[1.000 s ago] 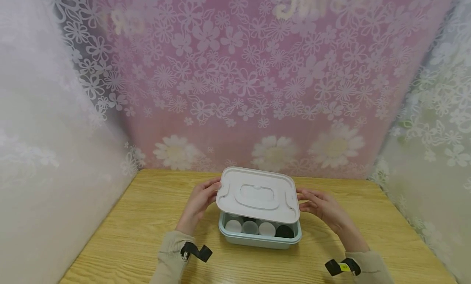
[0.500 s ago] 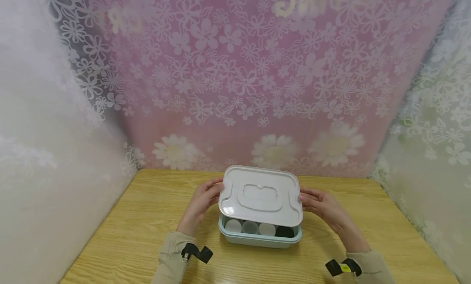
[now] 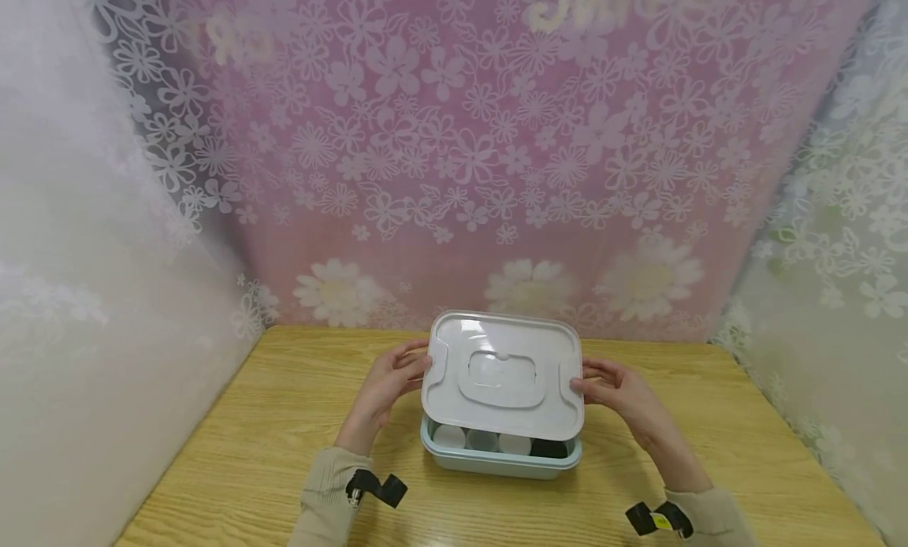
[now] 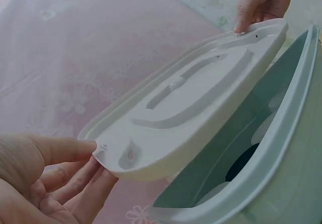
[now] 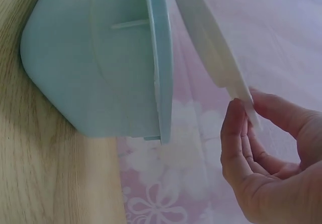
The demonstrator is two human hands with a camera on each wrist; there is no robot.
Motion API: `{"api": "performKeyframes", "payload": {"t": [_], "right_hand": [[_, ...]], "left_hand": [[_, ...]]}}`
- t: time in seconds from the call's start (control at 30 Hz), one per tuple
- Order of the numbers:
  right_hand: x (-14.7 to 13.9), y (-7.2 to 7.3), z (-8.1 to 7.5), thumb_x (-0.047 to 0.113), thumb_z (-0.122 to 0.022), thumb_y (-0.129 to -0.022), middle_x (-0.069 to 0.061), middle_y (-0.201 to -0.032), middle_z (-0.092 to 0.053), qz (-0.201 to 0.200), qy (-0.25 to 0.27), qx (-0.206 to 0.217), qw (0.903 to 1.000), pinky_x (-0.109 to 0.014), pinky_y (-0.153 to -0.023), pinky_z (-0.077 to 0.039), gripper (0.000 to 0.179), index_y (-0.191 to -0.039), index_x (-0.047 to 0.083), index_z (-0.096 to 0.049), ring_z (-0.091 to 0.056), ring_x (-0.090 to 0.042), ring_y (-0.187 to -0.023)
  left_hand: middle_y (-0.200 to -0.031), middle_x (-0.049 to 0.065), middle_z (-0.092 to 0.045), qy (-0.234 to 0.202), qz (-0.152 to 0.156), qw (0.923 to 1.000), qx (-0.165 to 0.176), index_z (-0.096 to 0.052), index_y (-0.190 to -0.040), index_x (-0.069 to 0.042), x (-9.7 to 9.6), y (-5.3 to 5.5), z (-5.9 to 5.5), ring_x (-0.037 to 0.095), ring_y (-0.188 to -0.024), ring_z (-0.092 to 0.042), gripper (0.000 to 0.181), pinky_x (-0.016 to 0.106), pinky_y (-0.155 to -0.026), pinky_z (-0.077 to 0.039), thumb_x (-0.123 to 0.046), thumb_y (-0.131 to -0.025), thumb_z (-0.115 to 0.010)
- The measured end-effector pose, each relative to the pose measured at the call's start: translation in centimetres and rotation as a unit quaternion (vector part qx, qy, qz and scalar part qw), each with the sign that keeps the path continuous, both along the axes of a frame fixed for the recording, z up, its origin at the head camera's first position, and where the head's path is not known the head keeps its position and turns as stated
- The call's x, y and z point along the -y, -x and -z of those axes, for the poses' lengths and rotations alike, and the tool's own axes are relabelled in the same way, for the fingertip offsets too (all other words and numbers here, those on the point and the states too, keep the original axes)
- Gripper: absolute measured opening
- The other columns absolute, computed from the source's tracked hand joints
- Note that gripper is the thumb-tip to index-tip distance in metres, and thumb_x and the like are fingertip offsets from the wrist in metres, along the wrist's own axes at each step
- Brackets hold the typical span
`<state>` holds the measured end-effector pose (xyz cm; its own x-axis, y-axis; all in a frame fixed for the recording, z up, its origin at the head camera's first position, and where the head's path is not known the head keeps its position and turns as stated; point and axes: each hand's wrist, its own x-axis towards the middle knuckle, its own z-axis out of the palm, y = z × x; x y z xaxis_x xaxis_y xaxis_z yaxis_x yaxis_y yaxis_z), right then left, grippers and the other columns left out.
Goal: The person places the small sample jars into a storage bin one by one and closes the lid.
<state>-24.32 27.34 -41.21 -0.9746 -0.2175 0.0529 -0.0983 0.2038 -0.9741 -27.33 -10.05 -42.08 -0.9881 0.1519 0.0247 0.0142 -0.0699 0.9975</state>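
A white plastic lid with a recessed oval in its top is held over a pale blue storage box. My left hand pinches its left edge between thumb and fingers, as the left wrist view shows. On the opposite edge my right hand pinches it, thumb on top and fingers beneath in the right wrist view. The lid is raised above the rim, with a gap between them. Along the box's near side, white round tops and a black one show; the lid hides the rest.
The box stands on a wood-grain table. Pink flowered cloth hangs behind the table's back edge, with pale patterned cloth on both sides. Each sleeve carries a black wrist strap.
The lid has shifted slightly right, and its near edge now covers more of the contents. My right thumb has come onto the lid's top. The box has stayed put.
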Motion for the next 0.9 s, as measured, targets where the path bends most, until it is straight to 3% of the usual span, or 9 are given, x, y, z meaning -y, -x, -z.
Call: {"api": "performKeyframes", "payload": {"t": [0.3,0.67,0.9], "right_hand": [[0.9,-0.4,-0.4,0.011,-0.071,-0.096,-0.007,-0.108,-0.066,0.045,-0.012,-0.053,0.9975,-0.033,-0.083,-0.062,0.054,-0.139,-0.012,-0.049,-0.071,-0.009,-0.09],[1.3,-0.9,-0.5,0.019,-0.075,-0.094,0.009,-0.102,-0.069,0.117,-0.05,-0.128,0.9836,-0.021,-0.082,-0.056,0.041,-0.129,-0.001,-0.064,-0.065,-0.007,-0.094],[1.5,-1.2,-0.8,0.014,-0.075,-0.094,0.011,-0.102,-0.071,0.133,-0.031,-0.17,0.976,-0.014,-0.086,-0.053,0.034,-0.123,-0.001,-0.067,-0.066,-0.006,-0.094]], "left_hand": [[-0.128,0.02,-0.067,-0.002,-0.015,0.9996,-0.023,-0.059,-0.139,-0.004,0.1,-0.1,-0.2,0.026,-0.109,-0.069,0.042,0.041,-0.094,-0.059,-0.013,-0.099,-0.067],[-0.126,0.015,-0.068,0.003,-0.046,0.9985,-0.03,-0.064,-0.132,-0.003,0.0,-0.3,-0.6,0.026,-0.11,-0.068,0.041,0.043,-0.099,-0.057,-0.027,-0.099,-0.068],[-0.126,0.012,-0.067,-0.024,-0.051,0.9981,-0.024,-0.066,-0.129,-0.002,-0.1,-0.3,-0.9,0.025,-0.115,-0.065,0.039,0.042,-0.101,-0.055,-0.029,-0.101,-0.066]]}}
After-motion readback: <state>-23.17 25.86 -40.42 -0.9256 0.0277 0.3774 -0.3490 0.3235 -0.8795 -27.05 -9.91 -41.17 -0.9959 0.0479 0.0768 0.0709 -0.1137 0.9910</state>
